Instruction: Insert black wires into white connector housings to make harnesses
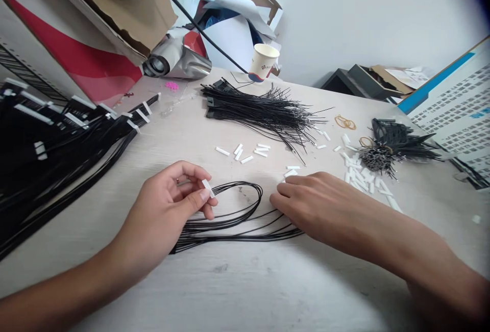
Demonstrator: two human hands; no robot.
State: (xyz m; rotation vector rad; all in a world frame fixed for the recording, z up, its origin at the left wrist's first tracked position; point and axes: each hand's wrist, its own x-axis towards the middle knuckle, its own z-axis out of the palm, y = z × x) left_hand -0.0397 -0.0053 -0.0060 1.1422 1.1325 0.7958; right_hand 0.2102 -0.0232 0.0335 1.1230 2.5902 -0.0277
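Observation:
My left hand (172,197) pinches a small white connector (207,187) between thumb and fingers. Several thin black wires (252,192) run out of that connector, loop round to the right and double back under the hand. More strands of the bundle spread rightward along the tabletop. Over those strand ends rests my right hand (306,202), palm down with its fingers bent and pressed together. Whatever its fingertips grip is hidden. Close by its knuckles lie a few loose white connectors (291,173).
Behind my hands lies a big pile of black wires (252,110). White connectors (360,176) are scattered at the right, near a banded wire bundle (383,156) and rubber bands (345,122). Finished-looking harnesses (76,158) fill the left side. A paper cup (264,61) stands at the back.

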